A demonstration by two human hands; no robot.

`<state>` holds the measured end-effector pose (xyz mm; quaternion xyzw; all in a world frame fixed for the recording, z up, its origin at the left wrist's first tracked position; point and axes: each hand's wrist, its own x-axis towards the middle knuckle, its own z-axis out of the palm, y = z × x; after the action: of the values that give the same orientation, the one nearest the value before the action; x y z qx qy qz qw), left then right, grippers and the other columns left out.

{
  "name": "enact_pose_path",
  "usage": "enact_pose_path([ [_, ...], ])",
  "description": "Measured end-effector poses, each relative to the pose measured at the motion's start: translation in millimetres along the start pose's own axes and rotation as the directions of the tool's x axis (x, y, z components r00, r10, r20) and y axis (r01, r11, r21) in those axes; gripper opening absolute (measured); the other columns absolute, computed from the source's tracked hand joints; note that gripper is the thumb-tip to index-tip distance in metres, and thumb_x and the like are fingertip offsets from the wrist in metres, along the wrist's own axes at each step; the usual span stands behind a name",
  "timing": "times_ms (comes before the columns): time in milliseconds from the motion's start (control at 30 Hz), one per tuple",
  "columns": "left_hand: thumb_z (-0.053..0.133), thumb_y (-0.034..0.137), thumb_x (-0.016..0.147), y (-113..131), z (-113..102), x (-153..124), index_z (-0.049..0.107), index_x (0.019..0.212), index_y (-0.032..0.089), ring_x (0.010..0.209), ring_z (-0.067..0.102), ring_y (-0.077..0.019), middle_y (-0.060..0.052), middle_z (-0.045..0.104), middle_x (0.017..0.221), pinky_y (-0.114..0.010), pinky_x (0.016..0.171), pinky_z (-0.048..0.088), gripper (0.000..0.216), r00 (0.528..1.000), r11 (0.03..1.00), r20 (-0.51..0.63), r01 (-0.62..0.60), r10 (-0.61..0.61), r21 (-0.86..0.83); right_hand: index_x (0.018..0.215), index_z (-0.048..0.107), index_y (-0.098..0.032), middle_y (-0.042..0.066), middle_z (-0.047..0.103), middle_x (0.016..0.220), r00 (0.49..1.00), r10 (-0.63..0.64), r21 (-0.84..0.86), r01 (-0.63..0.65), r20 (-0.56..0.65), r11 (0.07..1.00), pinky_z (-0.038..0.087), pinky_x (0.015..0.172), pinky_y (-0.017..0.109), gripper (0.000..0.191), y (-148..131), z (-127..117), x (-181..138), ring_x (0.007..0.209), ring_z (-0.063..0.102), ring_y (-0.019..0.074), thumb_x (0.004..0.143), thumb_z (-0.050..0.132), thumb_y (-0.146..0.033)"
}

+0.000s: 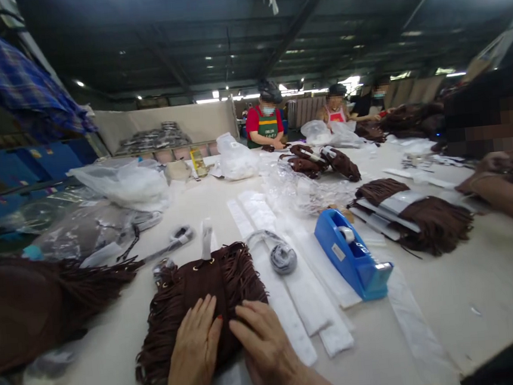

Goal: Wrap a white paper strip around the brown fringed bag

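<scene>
A brown fringed bag point(211, 286) lies flat on the white table point(472, 293) right in front of me. My left hand point(194, 351) rests palm down on its lower fringe, fingers spread. My right hand point(265, 344) presses flat on the bag's lower right edge, beside the left hand. Neither hand grips anything. White foam strips point(301, 296) lie just right of the bag, with a grey strap coil point(282, 256) on them.
A blue tape dispenser point(352, 256) stands to the right. A pile of brown fringed material point(28, 308) lies at left, another fringed bag point(420, 214) at right. Clear plastic bags point(121, 183) lie further back. A co-worker's arm point(503, 195) reaches in at right; other people work at the far end.
</scene>
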<state>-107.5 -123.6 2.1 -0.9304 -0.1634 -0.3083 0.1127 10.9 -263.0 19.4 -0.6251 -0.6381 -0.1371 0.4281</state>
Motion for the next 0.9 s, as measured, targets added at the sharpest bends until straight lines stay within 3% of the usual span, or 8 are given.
enact_pose_path([
  [100,0.026,0.032,0.093,-3,4,-4,0.049,0.123,0.012,0.112,0.052,-0.0215,-0.010,0.058,0.119,-0.037,0.094,0.042,0.043,1.000,1.000,0.010,0.019,-0.019,0.022,0.123,0.042,-0.010,0.017,0.045,0.121,0.933,0.334,-0.028,-0.340,-0.136,0.940,0.042,0.094,0.044,0.060,17,-5,-7,0.115,0.041,0.0256,0.064,0.039,0.000],
  [233,0.026,0.032,0.092,1,1,-1,0.047,0.126,0.011,0.113,0.051,-0.0237,-0.011,0.055,0.123,-0.041,0.094,0.041,0.045,0.999,0.997,0.037,0.021,-0.023,0.071,0.093,0.052,-0.017,0.006,0.052,0.089,0.871,0.474,0.083,-0.467,-0.128,0.881,0.051,0.076,0.031,0.045,36,8,-2,0.083,0.055,0.0179,0.055,0.036,0.001],
  [367,0.031,0.031,0.089,11,-8,7,0.043,0.130,0.018,0.118,0.046,-0.0281,-0.009,0.049,0.130,-0.047,0.093,0.041,0.044,0.979,0.983,0.185,0.050,-0.083,0.179,0.077,0.053,-0.019,0.004,0.051,0.076,0.852,0.493,0.078,-0.487,-0.174,0.870,0.051,0.065,0.027,0.038,39,4,3,0.068,0.055,0.0161,0.054,0.032,0.002],
  [467,0.033,0.030,0.088,14,-10,8,0.044,0.129,0.021,0.119,0.046,-0.0288,-0.007,0.047,0.132,-0.048,0.093,0.040,0.044,0.968,0.976,0.227,0.064,-0.112,0.208,0.081,0.057,-0.017,0.010,0.056,0.086,0.851,0.476,0.030,-0.482,-0.222,0.876,0.051,0.072,0.033,0.037,21,-8,12,0.079,0.057,0.0200,0.060,0.034,0.002],
  [567,0.036,0.027,0.085,11,-1,0,0.046,0.128,0.022,0.118,0.045,-0.0285,-0.006,0.050,0.129,-0.047,0.094,0.038,0.045,0.981,0.973,0.187,0.012,-0.057,0.230,0.102,0.058,-0.013,0.015,0.058,0.109,0.931,0.297,-0.003,-0.304,-0.211,0.953,0.046,0.089,0.037,0.036,-7,-7,33,0.104,0.053,0.0230,0.072,0.039,-0.005],
  [667,0.036,0.022,0.080,5,10,-11,0.047,0.127,0.023,0.117,0.046,-0.0266,-0.005,0.057,0.122,-0.044,0.097,0.034,0.048,0.996,0.967,0.080,-0.063,0.045,0.248,0.116,0.054,-0.014,0.011,0.060,0.117,0.991,0.096,0.006,-0.096,-0.094,0.995,0.040,0.099,0.037,0.036,-18,17,49,0.112,0.051,0.0216,0.082,0.047,-0.019],
  [800,0.039,0.025,0.078,3,12,-16,0.043,0.127,0.007,0.120,0.042,-0.0309,-0.017,0.051,0.126,-0.043,0.096,0.032,0.053,0.998,0.949,0.043,0.021,-0.037,0.313,0.118,0.056,-0.011,0.018,0.056,0.122,0.966,0.255,-0.165,-0.247,0.033,0.955,0.037,0.098,0.052,0.039,3,51,41,0.117,0.049,0.0305,0.088,0.047,-0.033],
  [900,0.041,0.026,0.078,4,7,-17,0.049,0.120,0.004,0.116,0.046,-0.0317,-0.021,0.052,0.124,-0.040,0.092,0.035,0.047,1.000,0.941,0.014,0.012,-0.018,0.338,0.120,0.055,-0.009,0.021,0.053,0.125,0.962,0.262,-0.235,-0.238,0.077,0.942,0.040,0.095,0.054,0.043,19,59,29,0.117,0.048,0.0336,0.087,0.048,-0.036],
])
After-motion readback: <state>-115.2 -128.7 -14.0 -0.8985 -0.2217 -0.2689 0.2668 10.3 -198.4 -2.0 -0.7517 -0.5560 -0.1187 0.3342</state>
